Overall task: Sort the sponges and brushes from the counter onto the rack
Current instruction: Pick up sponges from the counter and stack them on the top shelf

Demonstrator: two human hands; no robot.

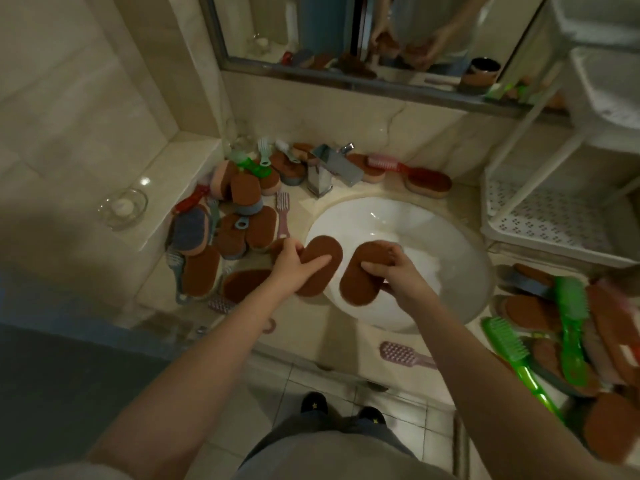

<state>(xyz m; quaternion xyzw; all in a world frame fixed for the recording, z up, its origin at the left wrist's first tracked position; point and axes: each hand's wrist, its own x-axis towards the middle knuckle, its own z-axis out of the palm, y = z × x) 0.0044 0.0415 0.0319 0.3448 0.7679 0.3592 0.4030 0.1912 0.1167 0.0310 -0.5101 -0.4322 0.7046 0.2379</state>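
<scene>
While both hands were held over the sink's (433, 230) front-left rim, the left hand (294, 268) gripped a brown sponge (323, 258), and the right hand (394, 275) pinched a second brown sponge (356, 285) just beside it. Heaped sponges (242, 192) and brushes (283, 209) crowded the counter's (301, 199) back-left corner; the white rack (540, 220) stood at its right edge.

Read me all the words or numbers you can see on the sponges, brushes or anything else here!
None: no words or numbers are readable.
Brown oval sponge in the left hand: plain.
Brown oval sponge in the right hand: plain.
Green plastic brushes: no print visible.
Black slippers: small yellow star, no letters.
</scene>
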